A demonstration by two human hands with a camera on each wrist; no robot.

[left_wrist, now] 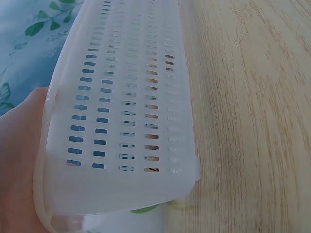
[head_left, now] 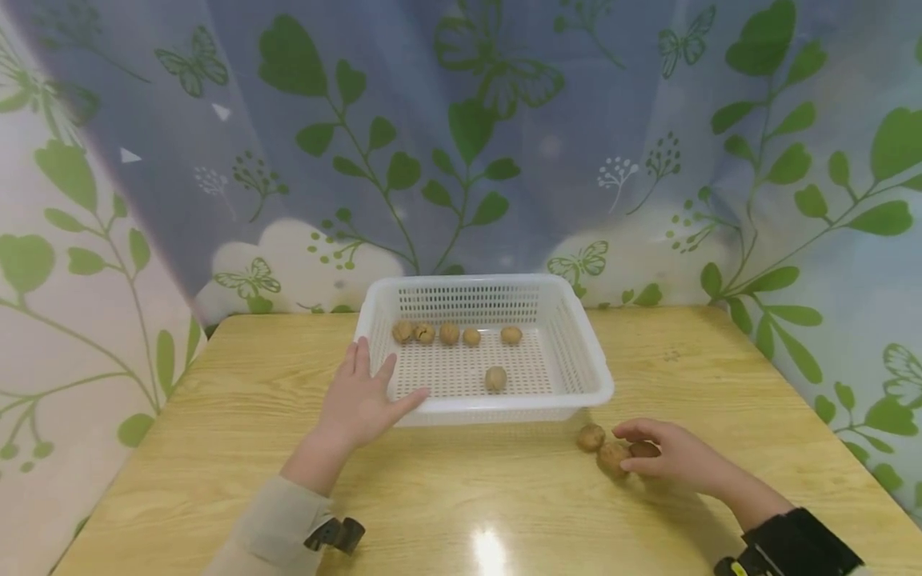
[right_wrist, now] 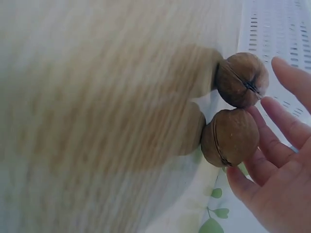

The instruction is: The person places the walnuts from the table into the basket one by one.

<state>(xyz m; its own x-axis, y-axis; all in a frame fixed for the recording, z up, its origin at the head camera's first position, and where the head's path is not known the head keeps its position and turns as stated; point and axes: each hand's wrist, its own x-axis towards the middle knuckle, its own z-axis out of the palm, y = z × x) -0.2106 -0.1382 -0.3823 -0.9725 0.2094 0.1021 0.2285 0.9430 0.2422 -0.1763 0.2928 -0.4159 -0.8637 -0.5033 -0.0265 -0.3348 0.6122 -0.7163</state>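
A white perforated plastic basket stands on the table, with several walnuts spread over its floor. My left hand rests at the basket's front-left corner, fingers spread along the left rim and thumb over the front rim. The left wrist view shows the basket's slotted wall and part of that hand at the edge. Three more walnuts lie together outside the front-right corner. Over them is my right hand; its spread fingers touch a brown walnut, beside another walnut.
The light wood table carries the basket near its back edge. A curtain with green leaves and butterflies hangs behind and at both sides. A dark wrist strap is on the right arm.
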